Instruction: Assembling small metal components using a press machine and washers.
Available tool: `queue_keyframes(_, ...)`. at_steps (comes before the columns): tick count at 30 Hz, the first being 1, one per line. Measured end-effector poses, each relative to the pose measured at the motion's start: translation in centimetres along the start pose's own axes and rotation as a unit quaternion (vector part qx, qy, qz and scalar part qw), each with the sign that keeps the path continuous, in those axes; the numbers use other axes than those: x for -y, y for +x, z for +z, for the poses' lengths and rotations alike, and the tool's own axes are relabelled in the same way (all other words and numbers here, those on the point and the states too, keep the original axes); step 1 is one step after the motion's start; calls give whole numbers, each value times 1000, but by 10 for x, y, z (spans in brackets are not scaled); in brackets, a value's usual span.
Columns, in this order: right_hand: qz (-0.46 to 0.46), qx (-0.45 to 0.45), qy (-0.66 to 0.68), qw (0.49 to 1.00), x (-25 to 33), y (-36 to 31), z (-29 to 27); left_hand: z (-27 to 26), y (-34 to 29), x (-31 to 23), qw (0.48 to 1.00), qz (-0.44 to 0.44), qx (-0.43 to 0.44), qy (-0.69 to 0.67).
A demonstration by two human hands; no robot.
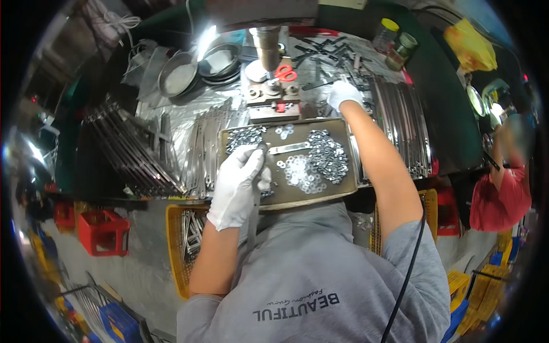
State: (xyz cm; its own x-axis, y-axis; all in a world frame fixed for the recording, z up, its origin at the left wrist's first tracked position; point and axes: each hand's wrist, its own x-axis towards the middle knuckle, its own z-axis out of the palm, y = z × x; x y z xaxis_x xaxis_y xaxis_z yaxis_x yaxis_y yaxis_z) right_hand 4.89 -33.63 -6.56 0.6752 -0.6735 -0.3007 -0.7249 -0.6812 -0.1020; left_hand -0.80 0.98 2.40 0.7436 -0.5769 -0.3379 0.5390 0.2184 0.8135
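My left hand [242, 178], in a white glove, is closed over the left part of a shallow tray [274, 201]. Thumb and fingers pinch a flat metal strip [253, 220], whose lower length hangs toward my shirt. A bright slotted metal piece [289, 148] reaches right from the fingertips; whether it joins the strip is unclear. In the tray are flat washers [304, 174], a heap of small metal fittings [328, 156] and darker small parts [246, 137]. My gloved right hand [345, 95] reaches to the dark metal parts [327, 57] at back right; its fingers are mostly hidden.
A bench press [267, 48] stands behind the tray, with red-handled scissors [286, 73] by it. Long metal strips [131, 151] lie left, more strips [403, 128] right. Bowls [178, 74] and a yellow-lidded jar [386, 34] stand farther back. Another person [503, 188] sits at right.
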Motion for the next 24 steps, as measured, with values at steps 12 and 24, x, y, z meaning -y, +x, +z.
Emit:
queue_keyframes(12, -260, 112, 632, 722, 11, -146, -64, -6, 17, 2, 990, -42, 63, -115)
queue_keyframes(24, -313, -44, 487, 814, 49, -210, -40, 1, 12, -2, 987, -36, 85, -128)
